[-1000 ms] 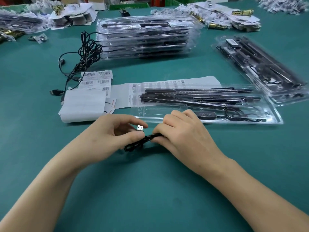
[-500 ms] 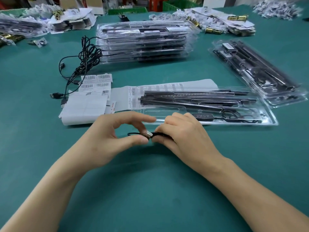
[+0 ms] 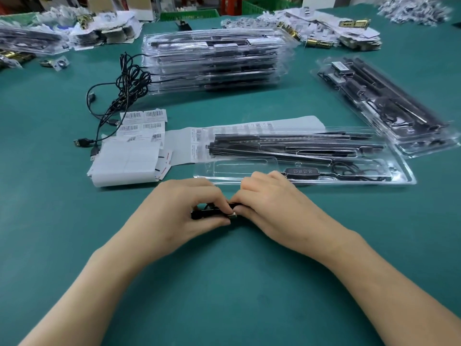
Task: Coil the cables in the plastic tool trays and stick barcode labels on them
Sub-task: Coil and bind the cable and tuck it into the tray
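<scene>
A folded black cable bundle [image 3: 208, 214] with a silver USB plug lies between my two hands over the green table. My left hand [image 3: 184, 208] pinches its left part, fingers curled over the top. My right hand [image 3: 272, 206] grips the right end, which it hides. Just behind the hands lies a clear plastic tray [image 3: 396, 168] with black strips and an inline controller [image 3: 299, 171]. White barcode label sheets [image 3: 142, 126] lie left of the tray.
A stack of filled clear trays [image 3: 214, 61] stands at the back centre, with loose black USB cables [image 3: 124, 88] to its left. Two more trays [image 3: 389, 106] lie at the right. Piles of packaged hardware [image 3: 324, 28] line the far edge.
Both hands have closed in together over the cable. The bundle has been turned and folded tighter; the USB plug went from pointing up by my left fingers to lying low between the hands.
</scene>
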### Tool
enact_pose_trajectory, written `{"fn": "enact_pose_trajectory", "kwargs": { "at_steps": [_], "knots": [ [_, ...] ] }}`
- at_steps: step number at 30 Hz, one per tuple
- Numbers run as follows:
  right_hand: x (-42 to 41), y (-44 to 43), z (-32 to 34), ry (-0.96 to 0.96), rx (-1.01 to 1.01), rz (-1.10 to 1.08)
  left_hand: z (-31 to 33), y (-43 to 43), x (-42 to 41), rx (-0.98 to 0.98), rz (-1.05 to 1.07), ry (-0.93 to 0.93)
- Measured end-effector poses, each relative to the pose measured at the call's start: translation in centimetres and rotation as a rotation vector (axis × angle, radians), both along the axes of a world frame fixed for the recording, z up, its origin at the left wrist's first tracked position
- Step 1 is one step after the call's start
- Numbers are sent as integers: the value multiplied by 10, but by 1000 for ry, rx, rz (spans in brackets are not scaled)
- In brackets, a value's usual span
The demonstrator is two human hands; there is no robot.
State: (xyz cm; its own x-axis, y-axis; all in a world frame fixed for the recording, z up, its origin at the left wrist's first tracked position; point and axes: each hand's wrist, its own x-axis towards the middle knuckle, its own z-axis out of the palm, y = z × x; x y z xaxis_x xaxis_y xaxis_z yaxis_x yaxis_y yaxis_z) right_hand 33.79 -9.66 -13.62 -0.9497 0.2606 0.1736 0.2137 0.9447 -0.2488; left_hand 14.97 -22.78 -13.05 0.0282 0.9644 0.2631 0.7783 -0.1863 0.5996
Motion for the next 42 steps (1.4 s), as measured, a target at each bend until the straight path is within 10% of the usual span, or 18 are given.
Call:
{"fn": "enact_pose_trajectory", "kwargs": {
  "at_steps": [21,35,42],
  "knots": [
    [29,-42,-17,234,245,-209,14,-3,10,-87,52,285],
    [27,-79,10,164,-1415,-706,8,4,11,-294,213,-86],
    [-1,-99,20,279,-1722,-736,14,10,2,-377,283,-271]
  ]
}}
